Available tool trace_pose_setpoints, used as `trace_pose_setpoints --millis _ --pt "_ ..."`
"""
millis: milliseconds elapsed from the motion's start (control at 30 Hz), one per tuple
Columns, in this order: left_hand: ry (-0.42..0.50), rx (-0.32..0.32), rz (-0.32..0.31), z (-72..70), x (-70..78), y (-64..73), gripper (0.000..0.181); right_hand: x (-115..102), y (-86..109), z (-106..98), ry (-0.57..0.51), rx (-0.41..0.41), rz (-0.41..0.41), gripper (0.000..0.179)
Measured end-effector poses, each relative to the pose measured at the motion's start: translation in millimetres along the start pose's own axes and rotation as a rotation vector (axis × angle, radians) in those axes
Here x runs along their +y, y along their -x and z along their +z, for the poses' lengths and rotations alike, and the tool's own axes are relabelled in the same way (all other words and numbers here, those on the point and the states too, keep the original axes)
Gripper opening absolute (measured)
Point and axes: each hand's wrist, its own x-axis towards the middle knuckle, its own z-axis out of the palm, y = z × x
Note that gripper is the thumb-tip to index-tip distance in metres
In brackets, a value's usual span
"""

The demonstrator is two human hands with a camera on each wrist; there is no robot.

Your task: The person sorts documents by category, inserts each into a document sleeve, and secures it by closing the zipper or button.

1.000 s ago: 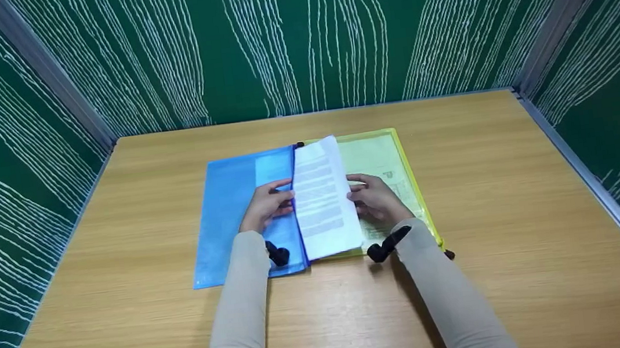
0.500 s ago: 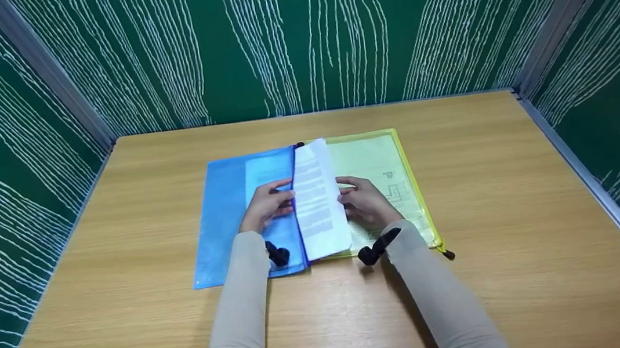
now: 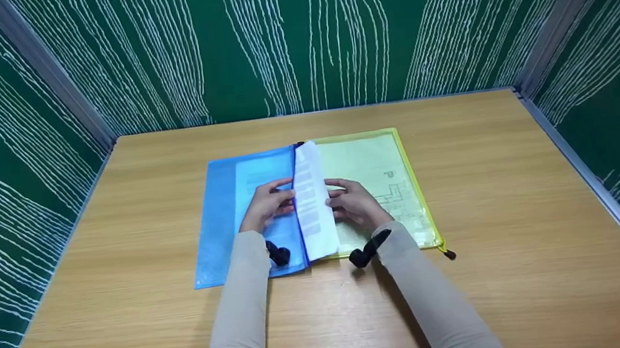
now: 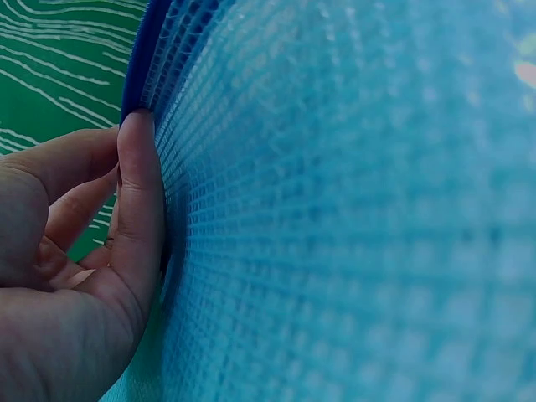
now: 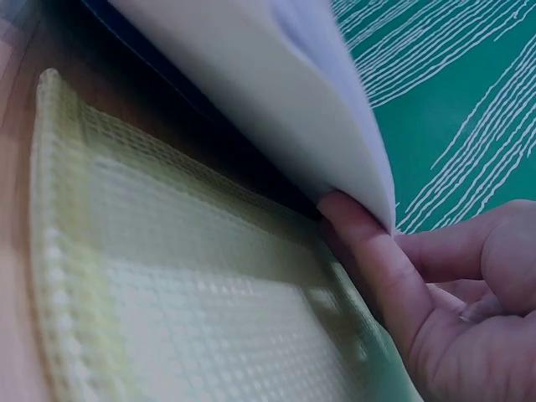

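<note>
A blue mesh zip pouch lies at the left, its opening edge lifted toward the middle. My left hand pinches that edge; in the left wrist view the thumb presses on the blue mesh right by the zip. White printed sheets of paper stick out of the pouch's opening, while their other part shows through the blue mesh. Thumb and fingers of my right hand pinch the sheets' right edge, also seen in the right wrist view, where the paper bends over the thumb.
Under the sheets and to the right lies a yellow mesh zip pouch with a printed page inside. Its zip pull hangs off the lower right corner. The wooden table meets green, white-lined walls at the back and sides.
My right hand has moved left with the sheets, and more of them shows through the blue pouch. The left hand has stayed in place. More of the yellow pouch is uncovered.
</note>
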Motion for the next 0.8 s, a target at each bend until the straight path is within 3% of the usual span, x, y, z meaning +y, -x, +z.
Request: trace_pose_setpoints --millis 600,800 --pt "-0.033 -0.004 -0.036 0.9 4.9 2.8 0.043 4.9 -6.5 20.7 0.024 0.019 0.022 0.059" --pt "-0.003 -0.010 -0.011 0.9 3.0 2.5 0.043 3.4 -7.5 26.2 0.061 0.022 0.005 0.060"
